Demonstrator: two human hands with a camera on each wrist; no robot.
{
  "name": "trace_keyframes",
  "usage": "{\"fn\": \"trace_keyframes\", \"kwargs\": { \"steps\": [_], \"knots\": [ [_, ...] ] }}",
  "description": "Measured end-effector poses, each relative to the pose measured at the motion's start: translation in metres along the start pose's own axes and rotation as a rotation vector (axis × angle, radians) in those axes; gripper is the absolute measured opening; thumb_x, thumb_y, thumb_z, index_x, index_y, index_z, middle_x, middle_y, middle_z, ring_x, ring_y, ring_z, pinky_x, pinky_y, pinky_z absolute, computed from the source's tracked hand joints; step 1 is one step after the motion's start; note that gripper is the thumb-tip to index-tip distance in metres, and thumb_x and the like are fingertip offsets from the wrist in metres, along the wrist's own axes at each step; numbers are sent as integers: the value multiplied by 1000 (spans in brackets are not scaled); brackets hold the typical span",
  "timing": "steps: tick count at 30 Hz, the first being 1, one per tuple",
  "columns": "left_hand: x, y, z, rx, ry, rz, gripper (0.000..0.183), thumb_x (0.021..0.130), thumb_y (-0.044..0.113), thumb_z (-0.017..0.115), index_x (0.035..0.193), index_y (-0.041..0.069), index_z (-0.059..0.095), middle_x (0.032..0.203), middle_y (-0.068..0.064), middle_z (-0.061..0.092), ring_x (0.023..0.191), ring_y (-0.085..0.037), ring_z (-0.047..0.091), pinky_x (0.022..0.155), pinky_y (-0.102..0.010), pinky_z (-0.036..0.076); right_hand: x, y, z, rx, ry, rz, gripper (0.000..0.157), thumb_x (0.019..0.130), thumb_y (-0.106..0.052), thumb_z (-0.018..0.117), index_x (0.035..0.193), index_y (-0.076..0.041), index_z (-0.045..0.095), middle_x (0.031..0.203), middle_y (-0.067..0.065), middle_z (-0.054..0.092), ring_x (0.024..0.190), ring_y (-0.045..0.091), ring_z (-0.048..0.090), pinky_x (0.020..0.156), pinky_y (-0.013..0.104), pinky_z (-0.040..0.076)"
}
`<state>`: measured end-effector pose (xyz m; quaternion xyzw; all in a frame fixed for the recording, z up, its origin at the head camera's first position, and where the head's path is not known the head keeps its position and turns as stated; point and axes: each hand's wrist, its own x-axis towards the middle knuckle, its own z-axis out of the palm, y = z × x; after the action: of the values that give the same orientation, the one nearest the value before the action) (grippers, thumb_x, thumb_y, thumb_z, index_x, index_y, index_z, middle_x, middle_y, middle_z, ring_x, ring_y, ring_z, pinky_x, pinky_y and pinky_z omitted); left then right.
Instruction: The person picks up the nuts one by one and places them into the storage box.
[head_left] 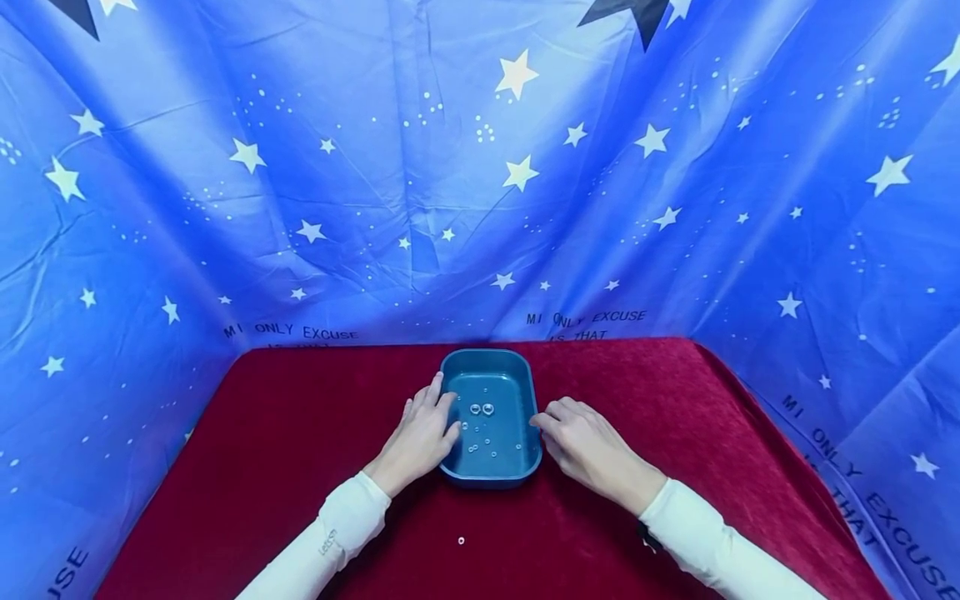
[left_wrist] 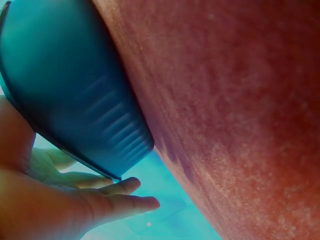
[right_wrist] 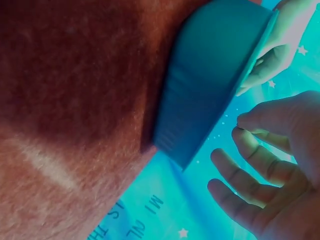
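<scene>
A blue rectangular tray (head_left: 489,483) stands on the red cloth, with several small shiny rings like metal nuts scattered inside it. Two bigger rings (head_left: 488,409) lie side by side near its middle. My left hand (head_left: 420,429) rests at the tray's left rim, fingers spread and extended; some of its fingertips reach over the edge. At the right rim is my right hand (head_left: 588,442), its thumb and index fingertips brought together and the other fingers loosely bent. I cannot tell whether a tiny piece sits between those fingertips. One small ring (head_left: 461,541) lies on the cloth in front of the tray.
The red velvet cloth (head_left: 300,442) covers the table. Blue curtains (head_left: 405,167) with white stars and printed lettering hang behind it and along both sides. White sleeves (head_left: 341,533) cover both forearms.
</scene>
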<state>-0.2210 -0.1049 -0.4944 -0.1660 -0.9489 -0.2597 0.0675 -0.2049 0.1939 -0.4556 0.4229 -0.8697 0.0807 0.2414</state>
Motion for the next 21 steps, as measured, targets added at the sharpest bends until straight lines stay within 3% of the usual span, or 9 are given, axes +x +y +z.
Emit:
{"fn": "trace_keyframes", "kwargs": {
  "steps": [7,16,21],
  "knots": [
    [0,-1,-1,1,-4,3,48,107,19,68,149,-2,60,176,-28,29,154,-50,39,122,-78,31,17,2,15,-16,7,-49,28,85,2,84,111,-8,78,98,4,71,91,21,65,81,37,60],
    [-1,-1,-1,20,6,13,46,107,19,70,147,-2,61,174,-29,33,153,-50,42,120,-79,32,37,8,28,-46,-64,-42,25,87,-2,84,110,-7,77,93,6,67,88,23,61,78,38,57],
    [0,0,-1,17,11,8,46,106,19,70,146,-2,62,174,-29,33,152,-49,41,120,-79,32,47,14,39,-61,-84,-53,22,89,-2,82,110,-7,76,94,7,69,90,26,63,86,43,58]
  ]
}}
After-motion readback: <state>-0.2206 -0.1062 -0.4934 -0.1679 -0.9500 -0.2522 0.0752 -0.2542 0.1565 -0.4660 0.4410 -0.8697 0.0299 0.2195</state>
